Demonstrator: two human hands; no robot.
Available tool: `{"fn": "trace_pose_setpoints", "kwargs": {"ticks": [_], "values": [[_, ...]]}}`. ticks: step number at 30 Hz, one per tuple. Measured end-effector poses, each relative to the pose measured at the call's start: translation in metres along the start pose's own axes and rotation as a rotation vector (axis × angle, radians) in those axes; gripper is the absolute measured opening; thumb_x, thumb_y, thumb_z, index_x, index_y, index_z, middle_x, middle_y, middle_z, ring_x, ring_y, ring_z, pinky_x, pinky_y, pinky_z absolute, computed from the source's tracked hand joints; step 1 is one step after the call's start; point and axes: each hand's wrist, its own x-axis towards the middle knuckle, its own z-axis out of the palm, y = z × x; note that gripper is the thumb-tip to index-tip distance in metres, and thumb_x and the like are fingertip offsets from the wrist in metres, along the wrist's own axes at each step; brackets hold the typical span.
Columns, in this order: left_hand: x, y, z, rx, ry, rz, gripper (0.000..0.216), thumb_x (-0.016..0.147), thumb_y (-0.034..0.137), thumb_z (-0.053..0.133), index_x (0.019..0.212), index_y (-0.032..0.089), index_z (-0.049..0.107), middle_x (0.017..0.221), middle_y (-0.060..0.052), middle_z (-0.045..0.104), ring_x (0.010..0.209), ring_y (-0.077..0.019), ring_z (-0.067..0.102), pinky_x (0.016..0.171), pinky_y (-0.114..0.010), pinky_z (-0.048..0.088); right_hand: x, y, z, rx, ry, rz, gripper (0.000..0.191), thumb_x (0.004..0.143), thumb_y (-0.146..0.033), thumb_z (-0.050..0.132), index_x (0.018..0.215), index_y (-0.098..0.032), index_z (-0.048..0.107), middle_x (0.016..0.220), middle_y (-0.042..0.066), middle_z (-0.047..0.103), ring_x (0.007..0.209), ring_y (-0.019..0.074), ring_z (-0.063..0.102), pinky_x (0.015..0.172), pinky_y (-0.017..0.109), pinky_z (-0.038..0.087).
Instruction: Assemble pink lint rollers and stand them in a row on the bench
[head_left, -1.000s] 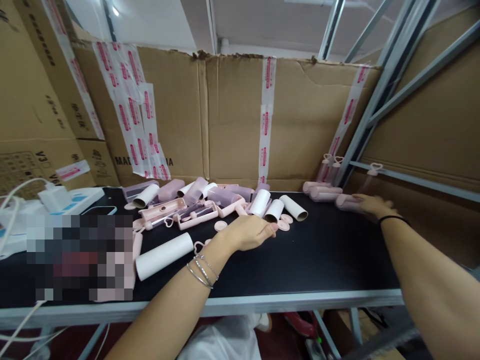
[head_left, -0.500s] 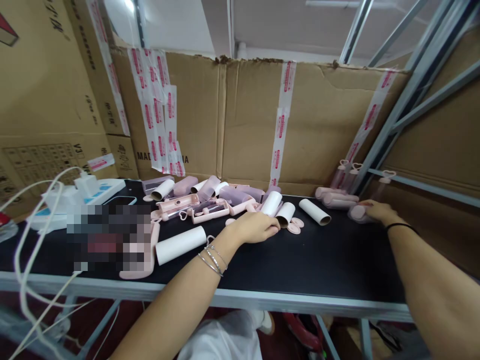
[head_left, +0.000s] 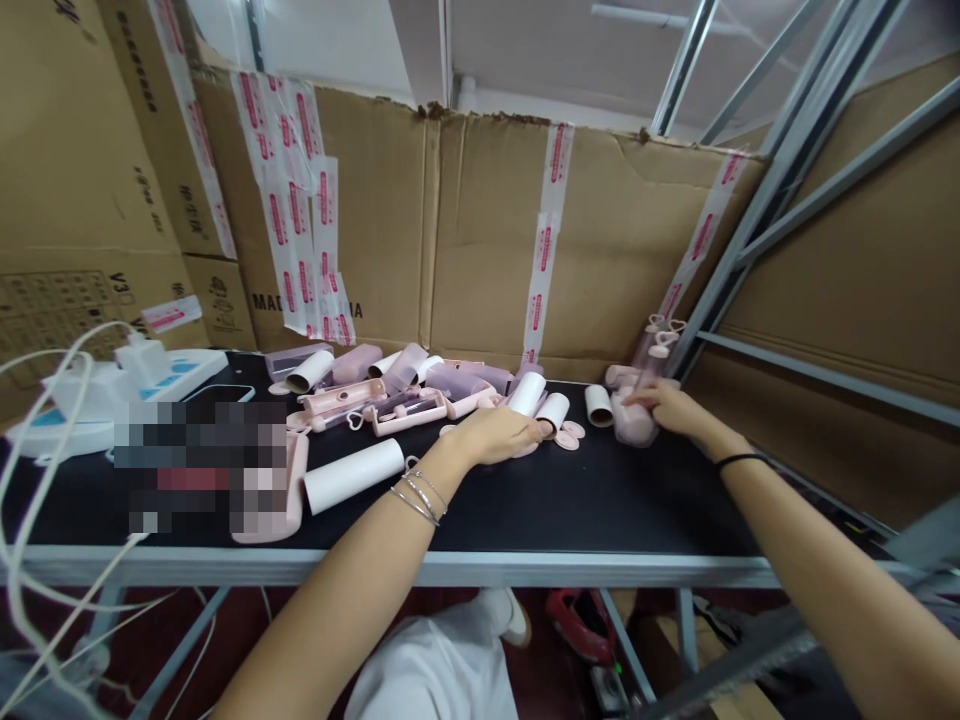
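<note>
My left hand [head_left: 499, 436] lies low over the table beside the upright-leaning white cardboard tube [head_left: 527, 393]. Its fingers are curled together, and pale pink pieces show just under them; what they grip is hidden. A second white tube [head_left: 553, 411] and pink oval discs [head_left: 571, 431] lie by its fingertips. At the right, my right hand [head_left: 670, 408] is closed on a pink case in clear wrap [head_left: 634, 420], with a heart-shaped loop [head_left: 660, 345] just behind it. Another white tube [head_left: 598, 405] lies beside this case.
Open pink cases [head_left: 409, 413], purple covers [head_left: 457, 382] and several tubes are heaped along the cardboard wall [head_left: 487, 240]. A long white tube [head_left: 354, 476] lies left of my forearm. A power strip [head_left: 176, 380] with white cables occupies the left end. A metal post [head_left: 739, 240] stands at right.
My right hand has drawn the wrapped pink case leftward, against the white tube, which has shifted. My left hand stays near the same tubes. The whole view has turned slightly right.
</note>
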Motion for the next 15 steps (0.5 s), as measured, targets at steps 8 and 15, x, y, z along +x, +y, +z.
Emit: {"fn": "trace_pose_setpoints", "kwargs": {"ticks": [8,15], "values": [[-0.003,-0.014,0.005,0.055,0.039,-0.088,0.035,0.091,0.038,0.037,0.096,0.023,0.068,0.094,-0.005,0.069,0.093,-0.0236,0.059,0.081,-0.034,0.044,0.018,-0.113,0.015,0.142,-0.076,-0.006,0.041,0.072,0.000,0.042,0.092,-0.015,0.075,0.097,0.007,0.070,0.088,0.0173,0.063,0.081,0.023,0.045],[-0.012,-0.009,-0.020,-0.241,0.067,-0.157,0.030,0.087,0.038,0.043,0.088,0.018,0.065,0.082,-0.005,0.069,0.071,-0.0157,0.062,0.066,-0.027,0.047,0.008,-0.141,0.043,0.169,0.161,0.203,0.039,0.082,-0.011,0.041,0.099,-0.021,0.074,0.113,0.012,0.060,0.096,0.0212,0.062,0.083,0.027,0.045]]}}
